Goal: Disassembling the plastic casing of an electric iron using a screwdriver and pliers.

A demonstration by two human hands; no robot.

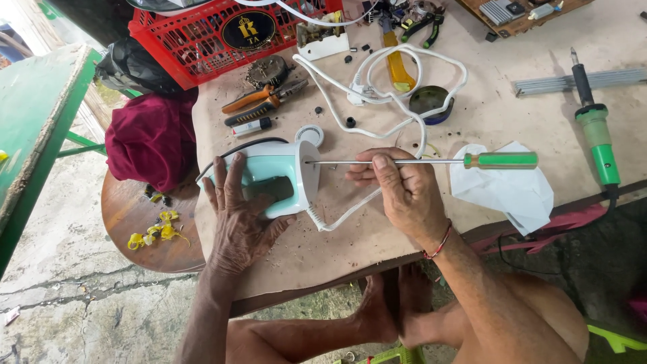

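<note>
A pale mint and white clothes iron (280, 176) lies on the brown paper covering the table (485, 108), its rear end facing right. My left hand (237, 219) rests flat on the iron's body, fingers spread, holding it down. My right hand (399, 187) grips the thin metal shaft of a long screwdriver with a green handle (502, 160). The screwdriver lies level, and its tip meets the iron's white back end. The iron's white cord (377, 87) loops away over the table behind my hands.
A red plastic crate (222, 34) stands at the back left, with pliers (259, 101) in front of it. A green soldering iron (596, 135) lies at the right beside a white crumpled cloth (509, 189). A maroon cloth (151, 138) sits on a round wooden stool.
</note>
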